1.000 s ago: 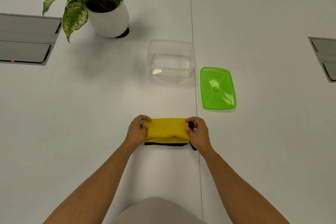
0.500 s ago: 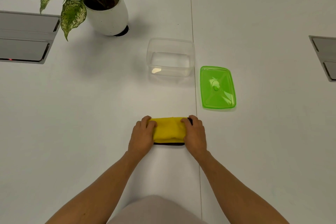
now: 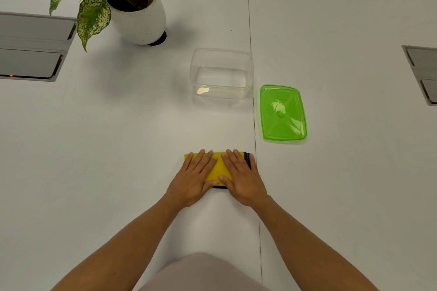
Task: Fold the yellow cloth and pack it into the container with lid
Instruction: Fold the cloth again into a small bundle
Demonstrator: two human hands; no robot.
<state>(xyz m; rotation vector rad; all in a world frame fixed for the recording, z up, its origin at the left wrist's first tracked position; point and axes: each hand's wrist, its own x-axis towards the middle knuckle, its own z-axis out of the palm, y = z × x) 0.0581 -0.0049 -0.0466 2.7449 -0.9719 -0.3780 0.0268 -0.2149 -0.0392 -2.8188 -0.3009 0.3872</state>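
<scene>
- While both palms lie flat on the yellow cloth (image 3: pixel 218 168), I hold nothing: my left hand (image 3: pixel 195 178) and my right hand (image 3: pixel 241 176) are spread, fingers straight, pressing down and not curled round any edge.
- It sits on the white table (image 3: pixel 118 149) straight ahead of me, folded to a small rectangle, with a dark trim showing at its right end and along the near edge.
- Between my hands only a narrow strip of yellow shows; the rest is under my fingers.
- I judge it soft and light, a cloth that will give under any pinch and sag if I lift it by one corner, so the folds could spring open the moment my weight comes off.
- To keep the packet together, I would take it from both short ends at once, thumbs beneath and fingers on top, squeezing the layers together.
- Nothing about it looks fragile or slippery; the fabric should grip my skin well, and the smooth table should let my thumbs slide under.
- Beyond it stands the clear container (image 3: pixel 221 73), open and empty, well apart from the cloth.
- Its green lid (image 3: pixel 282 113) lies flat on the table just beside the container's right wall, nearer to me.
- Stiff and light is how I expect the lid to handle, best taken by its rim.
- Whether the folded packet fits the container as it is, I cannot tell from here.
</scene>
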